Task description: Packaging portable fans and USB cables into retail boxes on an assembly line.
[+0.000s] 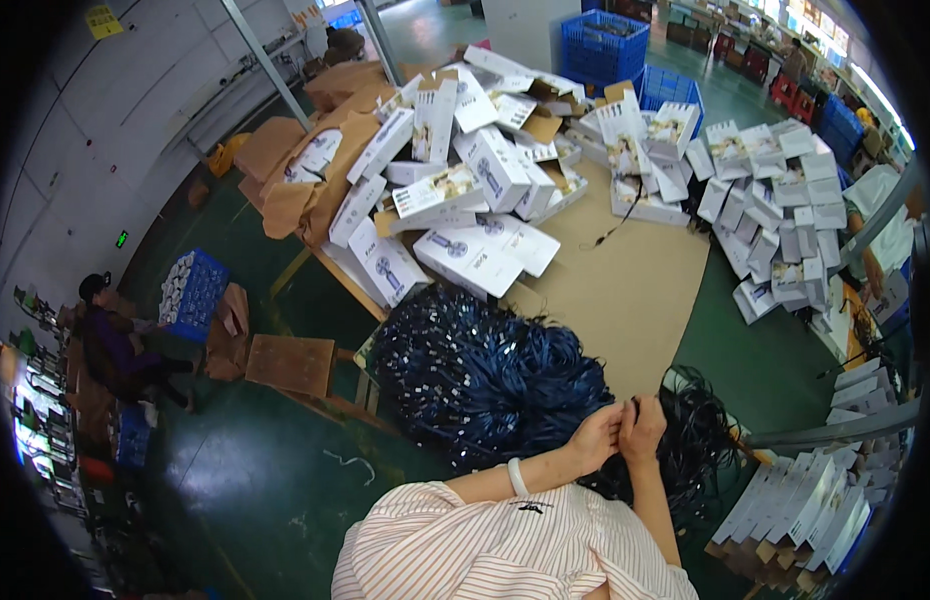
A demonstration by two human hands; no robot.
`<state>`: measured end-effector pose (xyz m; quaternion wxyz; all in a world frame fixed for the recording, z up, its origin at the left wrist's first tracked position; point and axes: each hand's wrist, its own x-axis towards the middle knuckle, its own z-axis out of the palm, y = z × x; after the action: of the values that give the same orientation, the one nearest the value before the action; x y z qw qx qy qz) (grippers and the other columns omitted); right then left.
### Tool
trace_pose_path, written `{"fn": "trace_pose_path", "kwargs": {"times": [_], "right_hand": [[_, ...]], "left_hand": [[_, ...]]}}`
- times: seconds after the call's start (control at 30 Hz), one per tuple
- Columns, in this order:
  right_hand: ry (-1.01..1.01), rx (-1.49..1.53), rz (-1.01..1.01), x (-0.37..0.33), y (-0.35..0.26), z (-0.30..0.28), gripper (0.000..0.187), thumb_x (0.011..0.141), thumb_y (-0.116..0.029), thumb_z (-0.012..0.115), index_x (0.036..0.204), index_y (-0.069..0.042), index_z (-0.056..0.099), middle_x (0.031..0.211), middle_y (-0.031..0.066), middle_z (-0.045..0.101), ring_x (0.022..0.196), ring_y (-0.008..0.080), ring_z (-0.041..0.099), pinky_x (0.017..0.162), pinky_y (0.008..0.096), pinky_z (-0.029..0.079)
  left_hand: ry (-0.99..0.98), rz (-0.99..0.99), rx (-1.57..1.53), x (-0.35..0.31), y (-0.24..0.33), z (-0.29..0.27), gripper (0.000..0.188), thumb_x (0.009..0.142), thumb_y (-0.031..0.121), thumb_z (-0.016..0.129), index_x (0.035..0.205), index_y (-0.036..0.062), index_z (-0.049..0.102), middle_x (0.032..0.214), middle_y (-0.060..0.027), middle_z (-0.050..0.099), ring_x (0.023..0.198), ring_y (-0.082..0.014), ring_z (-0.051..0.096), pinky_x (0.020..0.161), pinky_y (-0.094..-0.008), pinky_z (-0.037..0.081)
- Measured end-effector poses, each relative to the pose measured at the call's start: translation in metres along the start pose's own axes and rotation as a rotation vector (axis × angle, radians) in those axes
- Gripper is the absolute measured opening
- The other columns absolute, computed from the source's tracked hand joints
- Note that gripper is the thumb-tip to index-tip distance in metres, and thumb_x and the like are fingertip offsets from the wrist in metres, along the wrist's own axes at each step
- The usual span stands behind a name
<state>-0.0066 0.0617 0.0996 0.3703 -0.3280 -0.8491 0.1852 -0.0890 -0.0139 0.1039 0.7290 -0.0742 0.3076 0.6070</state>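
My left hand (597, 438) and my right hand (642, 432) meet close together at the near edge of the table, fingers bent in and closed. A small dark piece, apparently a black cable, shows at the fingertips of my right hand. What my left fingers pinch is hidden. Left of my hands lies a large heap of dark cables (515, 370) with many shiny metal ends at its left side. More loose black cables (700, 420) hang beside and below my right hand.
White printed fan boxes (475, 250) pile up on the cardboard-covered table (645, 290), beside brown paper (330, 150). Stacked white boxes (775, 190) stand at right. A wooden stool (290, 363) is at left. Blue crates (605, 45) stand behind. A seated person (110, 340) works far left.
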Motion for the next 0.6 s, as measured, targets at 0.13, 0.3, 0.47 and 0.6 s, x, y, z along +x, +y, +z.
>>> {"fn": "trace_pose_path", "kwargs": {"times": [0.13,0.3,0.47,0.6], "right_hand": [[-0.090,-0.028,-0.007,-0.006,0.007,0.008,0.011,0.078,-0.009,0.053,0.070,-0.002,0.049,0.066,0.0155,0.049,0.061,0.0344,0.049,0.053,0.0419,0.038],[-0.183,-0.061,-0.098,0.004,-0.015,0.011,0.017,0.076,-0.014,0.058,0.068,-0.003,0.048,0.064,0.0138,0.048,0.061,0.0337,0.049,0.052,0.0418,0.038],[-0.346,0.036,0.185,0.002,0.019,0.014,0.015,0.081,-0.013,0.049,0.072,-0.002,0.053,0.069,0.0161,0.052,0.064,0.0339,0.053,0.056,0.0396,0.041],[-0.246,0.591,0.737,0.017,0.047,-0.002,0.030,0.089,-0.026,0.046,0.068,-0.004,0.050,0.056,-0.0023,0.043,0.046,0.0042,0.037,0.041,0.0199,0.028]], "left_hand": [[0.013,0.011,0.019,-0.001,0.000,-0.006,0.042,0.087,0.040,0.044,0.105,0.0031,0.053,0.103,-0.0090,0.056,0.097,-0.0205,0.050,0.088,-0.0350,0.036],[-0.043,-0.023,-0.124,0.013,0.010,-0.043,0.043,0.084,0.044,0.047,0.096,0.0037,0.056,0.091,-0.0090,0.058,0.087,-0.0234,0.054,0.081,-0.0366,0.041],[-0.068,0.021,-0.037,0.002,0.033,-0.023,0.026,0.088,0.028,0.048,0.099,0.0063,0.057,0.100,-0.0090,0.059,0.090,-0.0190,0.058,0.080,-0.0304,0.043],[-0.044,0.453,0.431,-0.008,0.114,-0.025,0.022,0.084,0.018,0.052,0.102,0.0057,0.054,0.098,-0.0070,0.059,0.087,-0.0172,0.059,0.077,-0.0282,0.045]]}}
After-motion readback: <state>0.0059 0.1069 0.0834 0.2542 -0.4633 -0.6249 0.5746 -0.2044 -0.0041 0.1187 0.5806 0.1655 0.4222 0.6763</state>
